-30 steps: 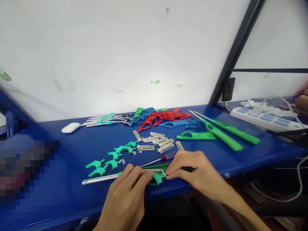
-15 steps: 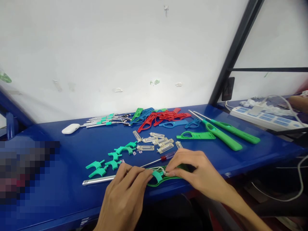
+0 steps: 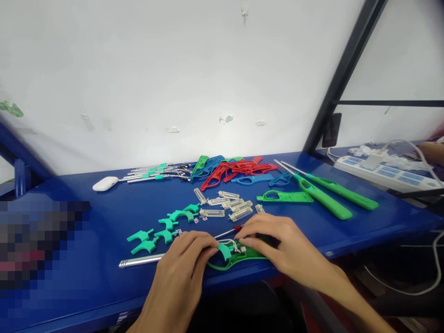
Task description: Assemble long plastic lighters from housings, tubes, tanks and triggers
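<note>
A green half casing of a long-necked lighter (image 3: pixel 255 253) lies at the table's front edge, its open side up. On it sits a teal trigger (image 3: pixel 225 251), with white wires (image 3: pixel 229 241) looping to a small pale block (image 3: pixel 243 249). My left hand (image 3: pixel 183 270) is closed, its fingertips pinching the trigger's left end. The silver metal tube (image 3: pixel 142 262) runs out to the left beneath that hand. My right hand (image 3: pixel 284 240) bends over the casing, thumb and forefinger nearly together beside the wires; what they grip is hidden. A screwdriver (image 3: pixel 225 233) lies just behind.
Loose teal triggers (image 3: pixel 166 237) and clear fuel tanks (image 3: pixel 241 212) lie behind my hands. Farther back are metal tubes with wires (image 3: pixel 149 175), red casings (image 3: pixel 239 169), a white earbud case (image 3: pixel 105 183), and two green lighters (image 3: pixel 326 201). A power strip (image 3: pixel 385 171) stands right.
My right fingers have moved off the small pale block to the casing's far side, so block and wires show more. My left hand stays at the trigger. The view has shifted slightly.
</note>
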The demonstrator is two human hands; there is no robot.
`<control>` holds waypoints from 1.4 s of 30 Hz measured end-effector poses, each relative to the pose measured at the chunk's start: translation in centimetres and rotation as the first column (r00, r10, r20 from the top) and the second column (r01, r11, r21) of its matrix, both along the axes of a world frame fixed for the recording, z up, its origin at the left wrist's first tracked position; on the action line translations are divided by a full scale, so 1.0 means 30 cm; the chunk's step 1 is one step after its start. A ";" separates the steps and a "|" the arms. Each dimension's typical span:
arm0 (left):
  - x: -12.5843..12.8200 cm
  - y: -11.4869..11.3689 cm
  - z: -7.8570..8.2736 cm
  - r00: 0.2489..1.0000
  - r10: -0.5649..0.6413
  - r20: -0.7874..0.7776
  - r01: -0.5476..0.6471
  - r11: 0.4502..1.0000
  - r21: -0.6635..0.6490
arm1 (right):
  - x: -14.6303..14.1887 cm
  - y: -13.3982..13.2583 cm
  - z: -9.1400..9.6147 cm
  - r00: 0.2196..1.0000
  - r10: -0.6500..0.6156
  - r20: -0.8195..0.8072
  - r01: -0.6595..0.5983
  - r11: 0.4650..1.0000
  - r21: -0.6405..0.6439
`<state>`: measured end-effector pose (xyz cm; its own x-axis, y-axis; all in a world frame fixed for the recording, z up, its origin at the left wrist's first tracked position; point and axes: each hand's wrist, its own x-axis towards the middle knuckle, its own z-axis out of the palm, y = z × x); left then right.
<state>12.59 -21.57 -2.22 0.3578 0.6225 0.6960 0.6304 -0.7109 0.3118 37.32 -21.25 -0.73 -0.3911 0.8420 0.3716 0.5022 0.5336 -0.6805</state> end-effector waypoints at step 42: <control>-0.009 -0.002 -0.004 0.994 -0.005 0.111 0.019 0.992 -0.125 | -0.034 0.094 0.067 0.768 0.081 0.636 -0.409 0.826 0.388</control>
